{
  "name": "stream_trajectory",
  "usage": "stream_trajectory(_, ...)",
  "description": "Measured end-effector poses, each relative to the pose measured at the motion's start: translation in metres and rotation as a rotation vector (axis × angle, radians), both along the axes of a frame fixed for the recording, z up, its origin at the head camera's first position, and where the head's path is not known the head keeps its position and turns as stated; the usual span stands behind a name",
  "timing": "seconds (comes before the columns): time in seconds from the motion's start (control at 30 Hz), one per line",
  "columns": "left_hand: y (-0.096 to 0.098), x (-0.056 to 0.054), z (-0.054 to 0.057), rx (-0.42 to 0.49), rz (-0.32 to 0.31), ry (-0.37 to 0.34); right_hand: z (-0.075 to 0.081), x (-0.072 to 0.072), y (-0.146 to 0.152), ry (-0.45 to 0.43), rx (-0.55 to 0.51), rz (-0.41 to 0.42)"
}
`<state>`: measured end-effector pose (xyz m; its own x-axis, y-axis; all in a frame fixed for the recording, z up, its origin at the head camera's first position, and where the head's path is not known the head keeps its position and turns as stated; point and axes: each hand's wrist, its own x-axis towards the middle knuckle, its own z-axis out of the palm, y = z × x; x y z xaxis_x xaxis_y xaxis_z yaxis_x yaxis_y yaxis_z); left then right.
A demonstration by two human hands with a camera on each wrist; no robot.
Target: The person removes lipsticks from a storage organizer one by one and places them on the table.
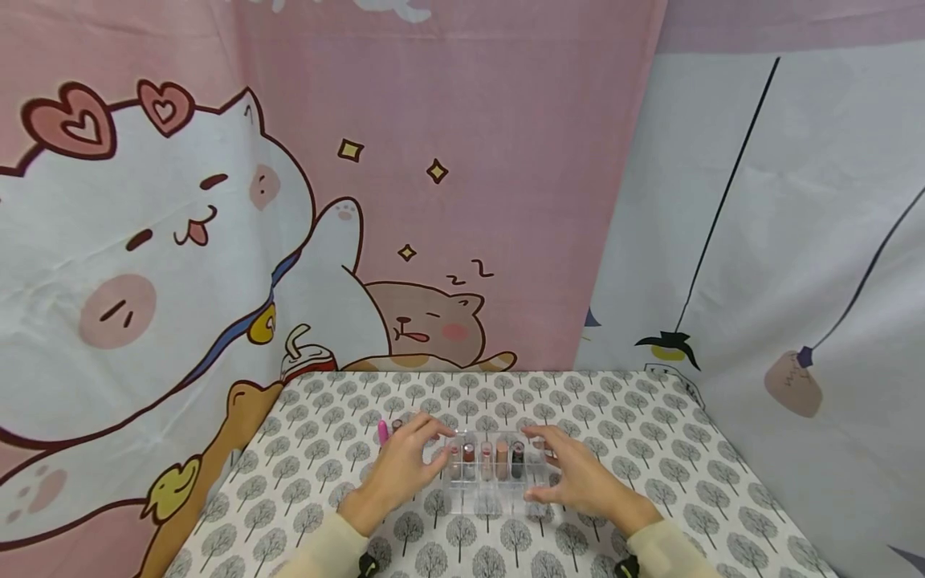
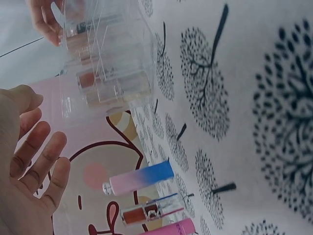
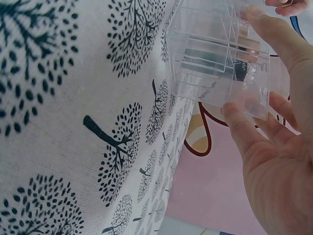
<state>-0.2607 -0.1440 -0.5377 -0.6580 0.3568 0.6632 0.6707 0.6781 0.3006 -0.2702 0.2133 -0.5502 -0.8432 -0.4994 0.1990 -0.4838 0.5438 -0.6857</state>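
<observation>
A clear plastic organizer stands on the patterned cloth, with several lipsticks and lip gloss tubes upright in its compartments. My right hand grips its right end, with fingertips at the clear wall and edge in the right wrist view. At the other end my left hand is beside the organizer, fingers spread and loosely bent; the left wrist view shows a gap between it and the plastic. One dark tube shows through the wall near my right fingers.
Left of the organizer, partly behind my left hand, are a pink tube, a lip gloss and a pink-and-blue tube. The table cloth bears tree prints. Behind it hangs a cartoon curtain.
</observation>
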Motion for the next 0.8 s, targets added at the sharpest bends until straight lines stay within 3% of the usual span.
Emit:
stream_trajectory(0.3, 0.008, -0.001, -0.004, -0.02, 0.009, 0.006, -0.001, 0.0, 0.001, -0.002, -0.01, 0.007)
stream_trajectory(0.8, 0.018, -0.004, -0.015, -0.042, 0.12, -0.034, -0.004, 0.001, 0.001, 0.011, -0.014, 0.01)
